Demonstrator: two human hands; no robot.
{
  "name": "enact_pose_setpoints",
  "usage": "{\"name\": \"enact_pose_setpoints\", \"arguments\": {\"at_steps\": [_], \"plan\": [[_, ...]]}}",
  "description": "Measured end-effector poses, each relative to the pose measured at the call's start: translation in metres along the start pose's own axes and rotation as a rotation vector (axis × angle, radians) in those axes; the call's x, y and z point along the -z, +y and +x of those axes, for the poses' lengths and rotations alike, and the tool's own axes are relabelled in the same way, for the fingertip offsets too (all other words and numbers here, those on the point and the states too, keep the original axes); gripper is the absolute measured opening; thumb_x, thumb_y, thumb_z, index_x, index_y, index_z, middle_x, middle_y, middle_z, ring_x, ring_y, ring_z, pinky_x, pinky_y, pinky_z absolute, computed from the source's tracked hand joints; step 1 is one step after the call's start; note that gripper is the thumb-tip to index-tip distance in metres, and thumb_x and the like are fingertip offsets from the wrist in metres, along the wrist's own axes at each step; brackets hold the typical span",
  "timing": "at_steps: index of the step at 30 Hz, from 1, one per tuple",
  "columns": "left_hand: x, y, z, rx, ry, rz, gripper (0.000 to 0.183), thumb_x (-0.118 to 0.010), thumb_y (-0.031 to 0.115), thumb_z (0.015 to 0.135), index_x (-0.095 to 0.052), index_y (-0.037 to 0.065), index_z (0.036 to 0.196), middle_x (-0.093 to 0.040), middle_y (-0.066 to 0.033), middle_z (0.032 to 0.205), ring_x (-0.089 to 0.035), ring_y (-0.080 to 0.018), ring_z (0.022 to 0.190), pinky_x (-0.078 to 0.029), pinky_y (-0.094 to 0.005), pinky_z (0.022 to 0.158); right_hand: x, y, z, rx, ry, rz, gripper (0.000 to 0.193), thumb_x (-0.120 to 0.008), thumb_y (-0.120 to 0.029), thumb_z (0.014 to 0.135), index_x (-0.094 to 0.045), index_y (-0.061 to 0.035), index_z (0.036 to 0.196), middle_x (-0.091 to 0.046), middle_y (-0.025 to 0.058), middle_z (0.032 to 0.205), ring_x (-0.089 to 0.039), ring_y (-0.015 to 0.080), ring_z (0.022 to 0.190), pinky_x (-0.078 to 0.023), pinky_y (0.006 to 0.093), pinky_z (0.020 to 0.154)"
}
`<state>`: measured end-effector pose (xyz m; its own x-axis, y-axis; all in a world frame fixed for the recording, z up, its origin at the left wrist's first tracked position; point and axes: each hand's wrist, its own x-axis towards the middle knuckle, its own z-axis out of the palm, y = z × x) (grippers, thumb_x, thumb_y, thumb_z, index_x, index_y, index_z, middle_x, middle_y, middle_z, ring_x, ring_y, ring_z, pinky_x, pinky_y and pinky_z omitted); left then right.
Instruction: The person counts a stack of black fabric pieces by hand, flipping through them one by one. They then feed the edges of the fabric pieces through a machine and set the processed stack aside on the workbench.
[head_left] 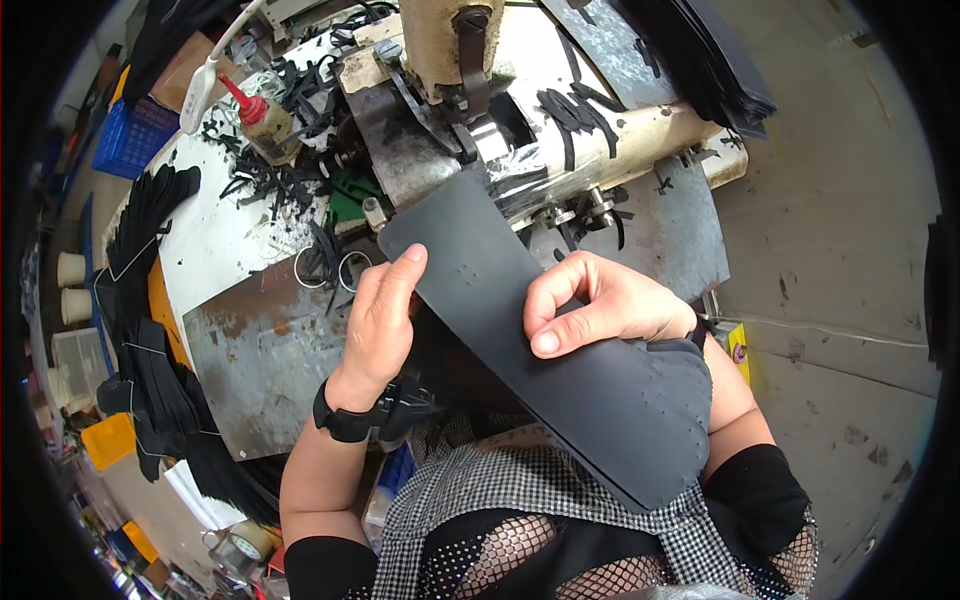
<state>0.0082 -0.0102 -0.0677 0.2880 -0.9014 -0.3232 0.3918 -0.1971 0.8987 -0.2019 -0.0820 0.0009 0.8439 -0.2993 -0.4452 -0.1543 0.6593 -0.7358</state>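
While left hand (382, 325) and right hand (618, 304) grip the sheet (478, 272), I judge this feeding, requiring alignment at the twelve-o'clock machine (437, 60).

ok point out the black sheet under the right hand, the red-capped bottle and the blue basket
Black sheet (578, 388): head view, flat upper face
Red-capped bottle (271, 136): head view, its body
Blue basket (130, 143): head view, its side wall
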Motion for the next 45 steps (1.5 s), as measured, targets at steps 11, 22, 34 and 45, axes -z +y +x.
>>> {"name": "enact_pose_setpoints", "arguments": {"at_steps": [11, 22, 34, 45], "plan": [[-0.011, 0.040, 0.009, -0.087, -0.469, 0.290, 0.033, -0.044, 0.021, 0.100, -0.064, -0.005, 0.099, -0.068, -0.0114, 0.100, -0.062, -0.0162, 0.097, -0.046, -0.0288, 0.090, 0.018, -0.026, -0.029, 0.142, 0.313, -0.143, 0.010, -0.072, -0.012, 0.082, -0.068, -0.0027, 0.082, -0.066, -0.0005, 0.076, -0.058, 0.0048, 0.070, -0.047, 0.0202, 0.066], [-0.069, 0.046, -0.030, -0.119, -0.766, 0.197, 0.088, -0.089, 0.033, 0.064, -0.042, -0.005, 0.127, -0.048, -0.0127, 0.122, -0.049, -0.0225, 0.113, -0.040, -0.0342, 0.099, -0.054, 0.007, -0.050, 0.568, 0.562, -1.598, 0.014, -0.065, -0.018, 0.073, -0.064, -0.0086, 0.084, -0.047, 0.0166, 0.080, -0.059, 0.0279, 0.055, -0.051, 0.0354, 0.043], [-0.048, 0.013, -0.033, 0.182, -0.743, -0.485, 0.098, -0.076, 0.042, 0.052, -0.039, -0.003, 0.131, -0.055, -0.0138, 0.101, -0.057, -0.0268, 0.091, -0.049, -0.0416, 0.087, -0.100, 0.061, -0.013, 0.829, 0.756, -1.850, 0.033, -0.057, -0.021, 0.070, -0.062, -0.0112, 0.101, -0.047, 0.0105, 0.088, -0.054, 0.0180, 0.074, -0.045, 0.0249, 0.058], [-0.025, 0.025, -0.027, 0.101, -0.656, -0.552, 0.093, -0.070, 0.052, 0.055, -0.045, -0.007, 0.122, -0.058, -0.0170, 0.098, -0.061, -0.0308, 0.087, -0.052, -0.0425, 0.082, -0.056, 0.013, -0.042, 0.989, 0.714, -0.861, 0.023, -0.069, -0.016, 0.084, -0.064, -0.0036, 0.103, -0.060, 0.0034, 0.074, -0.057, 0.0105, 0.062, -0.047, 0.0235, 0.058]]}}
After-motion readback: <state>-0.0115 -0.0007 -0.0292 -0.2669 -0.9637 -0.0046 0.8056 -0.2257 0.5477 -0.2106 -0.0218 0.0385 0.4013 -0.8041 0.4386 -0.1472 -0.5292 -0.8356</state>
